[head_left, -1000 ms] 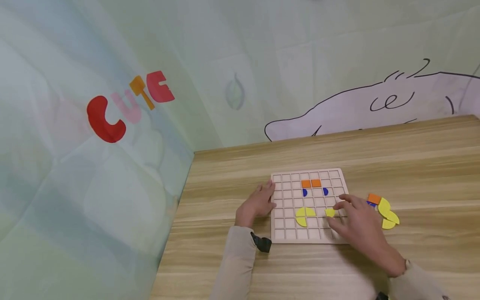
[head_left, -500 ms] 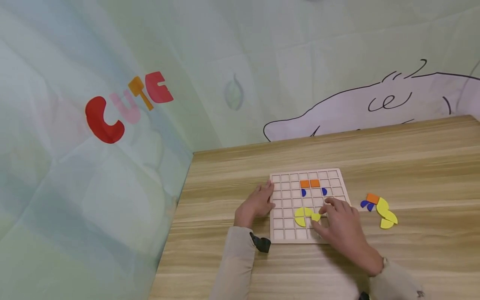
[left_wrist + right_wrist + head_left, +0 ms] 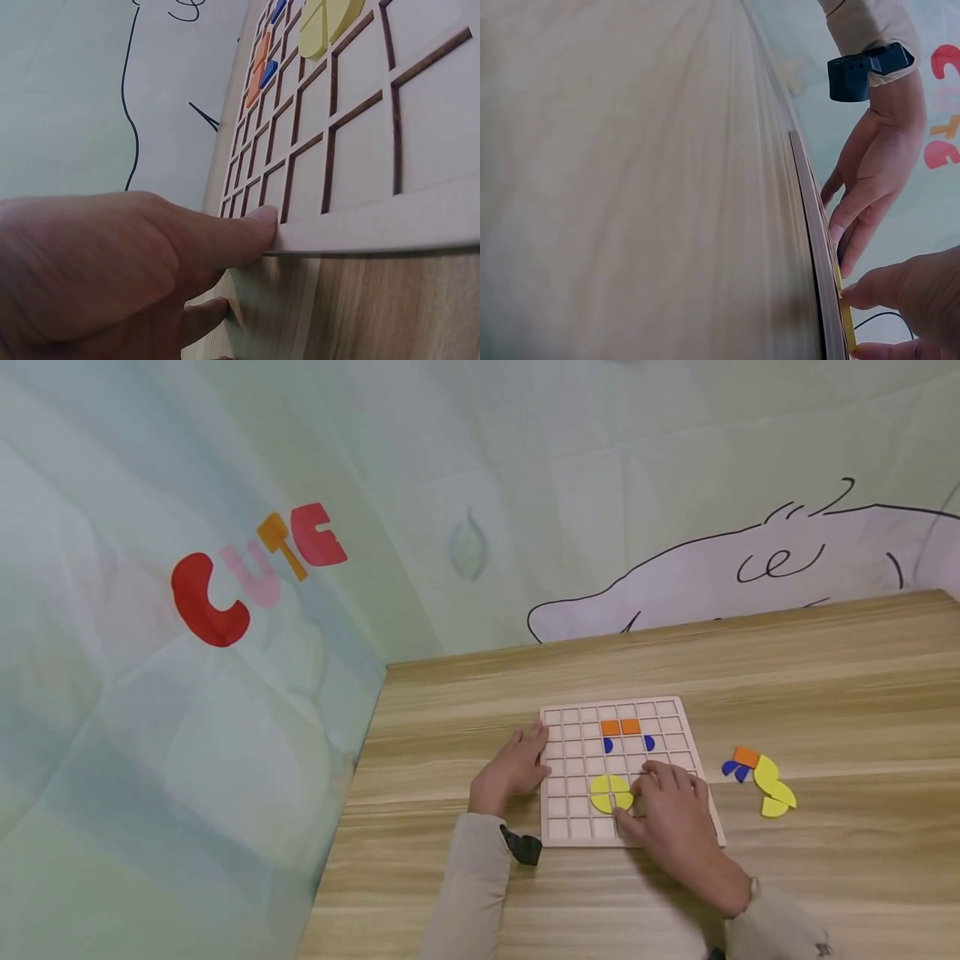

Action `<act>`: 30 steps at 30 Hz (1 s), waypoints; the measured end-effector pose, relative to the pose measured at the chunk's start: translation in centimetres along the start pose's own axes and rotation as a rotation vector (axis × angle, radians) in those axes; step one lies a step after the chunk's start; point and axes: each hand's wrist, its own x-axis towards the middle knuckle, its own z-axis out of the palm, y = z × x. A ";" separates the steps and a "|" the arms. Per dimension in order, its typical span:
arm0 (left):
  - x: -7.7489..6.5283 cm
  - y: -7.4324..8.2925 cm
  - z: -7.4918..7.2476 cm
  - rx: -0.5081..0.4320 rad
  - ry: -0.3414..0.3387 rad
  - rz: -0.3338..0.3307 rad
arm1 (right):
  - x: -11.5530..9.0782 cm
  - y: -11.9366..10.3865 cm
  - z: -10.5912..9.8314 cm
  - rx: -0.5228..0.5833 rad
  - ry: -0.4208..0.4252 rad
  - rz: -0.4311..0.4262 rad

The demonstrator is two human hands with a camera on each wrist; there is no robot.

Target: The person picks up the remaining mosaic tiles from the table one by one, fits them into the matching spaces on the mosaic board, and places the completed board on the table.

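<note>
A pale wooden grid board point(image 3: 557, 832) lies on the table. My left hand point(image 3: 513, 770) rests at its left edge, and in the left wrist view the thumb point(image 3: 259, 225) touches the rim. On the board, my right hand point(image 3: 675, 818) pinches a yellow quarter-circle tile point(image 3: 623, 802) between thumb and index finger. This tile sits against other yellow quarter-circle tiles point(image 3: 601, 785), together forming a round shape. Farther up the grid are two orange square tiles point(image 3: 611, 727) and two blue half-circle tiles point(image 3: 608, 745).
Right of the board lie loose tiles: an orange one point(image 3: 746, 757), two blue ones point(image 3: 741, 773) and several yellow ones point(image 3: 765, 772). The wood-grain table point(image 3: 442, 727) meets printed fabric walls point(image 3: 420, 568) at the back and left.
My right hand has moved left across the board with the yellow quarter-circle tile, which now fills the lower right of the yellow round. The left hand has stayed at the board's edge.
</note>
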 end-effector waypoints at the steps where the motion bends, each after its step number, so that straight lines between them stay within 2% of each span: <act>1: 0.0 0.0 0.0 0.001 0.000 -0.001 | 0.0 0.0 0.0 -0.001 0.000 -0.003; 13: -0.2 0.1 -0.1 0.005 -0.002 0.011 | -0.1 -0.2 -0.2 -0.004 0.010 -0.030; 30: -0.3 0.2 -0.2 0.020 0.003 0.013 | 0.1 0.0 -0.5 -0.014 0.006 -0.023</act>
